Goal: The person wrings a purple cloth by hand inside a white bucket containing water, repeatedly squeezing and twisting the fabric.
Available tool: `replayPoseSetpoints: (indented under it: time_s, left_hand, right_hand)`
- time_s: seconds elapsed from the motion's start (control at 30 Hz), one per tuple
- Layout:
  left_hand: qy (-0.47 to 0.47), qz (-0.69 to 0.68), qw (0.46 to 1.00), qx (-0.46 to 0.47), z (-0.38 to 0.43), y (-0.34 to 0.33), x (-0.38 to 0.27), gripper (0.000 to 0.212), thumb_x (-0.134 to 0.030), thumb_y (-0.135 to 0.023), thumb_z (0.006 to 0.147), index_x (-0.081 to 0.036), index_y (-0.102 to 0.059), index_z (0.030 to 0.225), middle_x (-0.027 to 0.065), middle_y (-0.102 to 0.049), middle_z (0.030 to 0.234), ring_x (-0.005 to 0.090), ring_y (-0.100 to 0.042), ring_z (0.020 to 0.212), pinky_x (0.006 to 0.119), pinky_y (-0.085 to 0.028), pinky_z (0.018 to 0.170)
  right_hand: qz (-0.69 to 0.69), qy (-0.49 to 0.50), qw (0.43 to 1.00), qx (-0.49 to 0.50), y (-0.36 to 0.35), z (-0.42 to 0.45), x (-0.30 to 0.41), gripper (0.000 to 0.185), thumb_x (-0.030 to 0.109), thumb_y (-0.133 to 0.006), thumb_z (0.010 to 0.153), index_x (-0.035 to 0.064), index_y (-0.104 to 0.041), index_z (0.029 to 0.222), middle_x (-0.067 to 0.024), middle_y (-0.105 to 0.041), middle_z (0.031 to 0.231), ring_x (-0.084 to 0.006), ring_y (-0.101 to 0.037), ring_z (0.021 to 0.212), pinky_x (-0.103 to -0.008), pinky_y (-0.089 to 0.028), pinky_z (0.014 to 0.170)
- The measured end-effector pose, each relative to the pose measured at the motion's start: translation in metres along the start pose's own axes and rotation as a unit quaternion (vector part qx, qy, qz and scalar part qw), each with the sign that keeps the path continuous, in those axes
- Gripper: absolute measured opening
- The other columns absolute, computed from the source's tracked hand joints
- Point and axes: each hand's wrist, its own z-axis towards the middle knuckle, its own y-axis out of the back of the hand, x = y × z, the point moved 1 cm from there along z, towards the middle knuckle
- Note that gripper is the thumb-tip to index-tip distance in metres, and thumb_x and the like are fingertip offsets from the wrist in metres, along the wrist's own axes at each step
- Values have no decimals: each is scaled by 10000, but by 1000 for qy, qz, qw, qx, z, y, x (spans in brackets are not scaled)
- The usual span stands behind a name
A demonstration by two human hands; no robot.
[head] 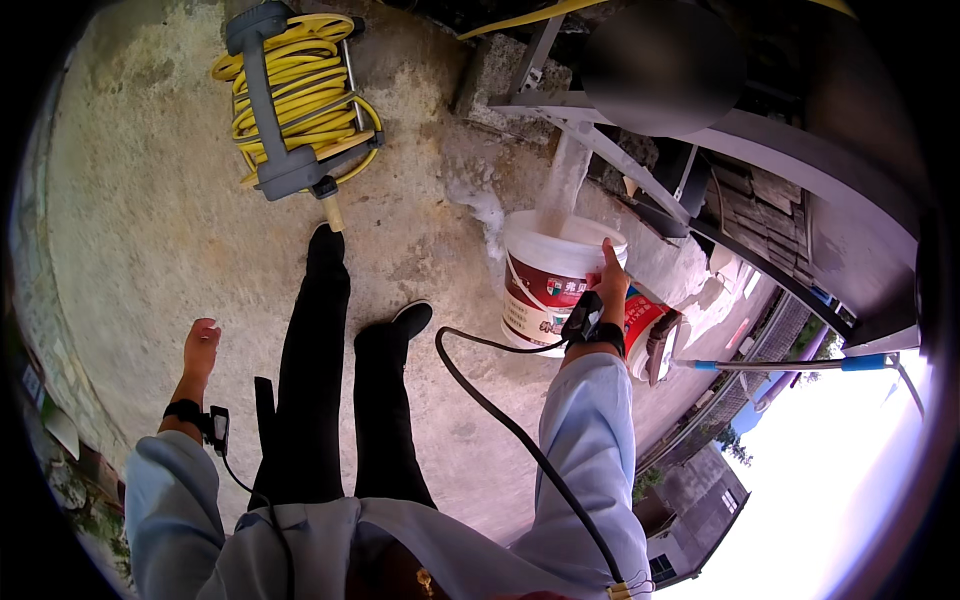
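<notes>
My right hand (610, 280) is at the right side of the rim of a white plastic bucket (525, 300) with a dark red printed label. One finger points up by the rim; whether the others grip it is hidden. A whitish column (566, 176) meets the bucket's mouth from above, and I cannot tell what it is made of. Hanging over the concrete floor at the left, my left hand (200, 346) holds nothing, its fingers loosely bent. Each wrist wears a black strap with a small cabled device. Behind my right forearm stands a red and white bucket (646, 326).
A grey-framed reel of yellow hose (296, 97) stands ahead, its base near my shoe (326, 244). Metal framing (637, 165) overhangs the right side. A pole with blue fittings (787, 365) extends rightward from the red bucket. A black cable (510, 427) loops beside my right arm.
</notes>
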Motion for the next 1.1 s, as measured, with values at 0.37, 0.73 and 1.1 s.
replayPoseSetpoints:
  time_s: [0.37,0.73,1.1]
  left_hand:
    - [-176,70,979,-75,5,15,-60,231,-126,-619,774,-45,-544,976,44,-562,711,146,-540,637,285,-448,608]
    - [-402,75,912,-17,-71,-49,-276,249,-112,-604,799,-38,-538,1027,31,-557,774,117,-529,667,249,-447,636]
    - [-368,328,870,6,-101,-102,-260,271,-145,-580,828,-69,-519,1080,1,-533,803,87,-488,681,227,-420,608]
  right_hand:
    - [89,-131,987,36,72,-9,-193,617,358,-757,585,11,-506,1028,-85,-470,729,-186,-455,578,-345,-465,501]
    - [499,-228,835,31,154,18,-461,504,249,-556,706,-95,-448,1059,-189,-564,960,-312,-588,841,-389,-526,778]
    - [489,-419,764,-44,115,-25,-601,303,-56,-448,797,-66,-413,1097,-215,-529,1057,-343,-581,922,-436,-544,786]
